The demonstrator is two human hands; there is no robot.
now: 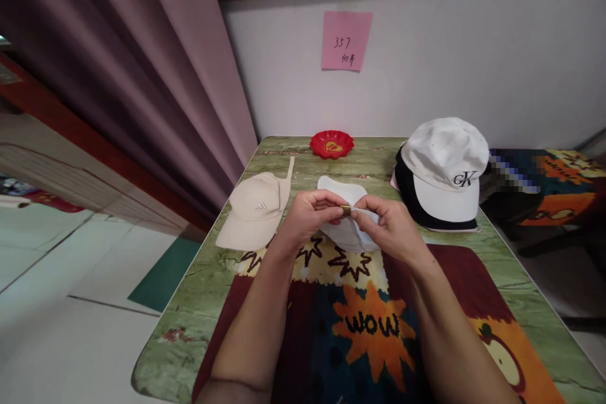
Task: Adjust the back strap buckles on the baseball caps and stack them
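Both hands meet over a white cap [348, 241] near the middle of the table. My left hand [312, 214] pinches one side of a small gold-coloured buckle [346, 209] on the cap's strap. From the other side, my right hand [386, 224] pinches the light strap beside that buckle. The cap's brim points away, and its crown is partly hidden by the fingers. Left of my hands lies a cream cap [253, 211] with a small logo, its strap sticking up loose toward the wall.
Stacked caps, a white one [445, 167] on top of a black one, stand at the right edge. A red scalloped dish [332, 144] is at the back. A colourful mat [374, 328] covers the front of the green table [189, 303]. A curtain [156, 63] hangs at left.
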